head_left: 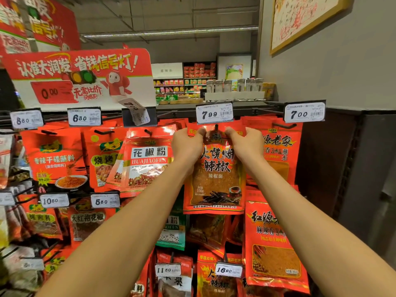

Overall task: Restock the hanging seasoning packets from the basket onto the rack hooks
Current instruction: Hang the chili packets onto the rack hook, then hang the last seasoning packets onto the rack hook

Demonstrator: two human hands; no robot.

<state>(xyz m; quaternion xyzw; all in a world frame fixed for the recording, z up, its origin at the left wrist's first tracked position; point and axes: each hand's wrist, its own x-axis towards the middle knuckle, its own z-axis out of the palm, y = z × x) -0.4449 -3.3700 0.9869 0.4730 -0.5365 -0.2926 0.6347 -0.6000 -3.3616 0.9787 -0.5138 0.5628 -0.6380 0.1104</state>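
Both hands pinch one red chili powder packet (215,168) by its top corners. The left hand (186,143) and right hand (246,142) flank a rack hook (216,126).

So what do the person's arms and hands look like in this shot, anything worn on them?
Both forearms are bare right up to the bottom edge of the picture, with no sleeve in view. The left hand and right hand wear no gloves, and no watch, bracelet or ring shows on either wrist or on the visible fingers. No markings or cables are visible.
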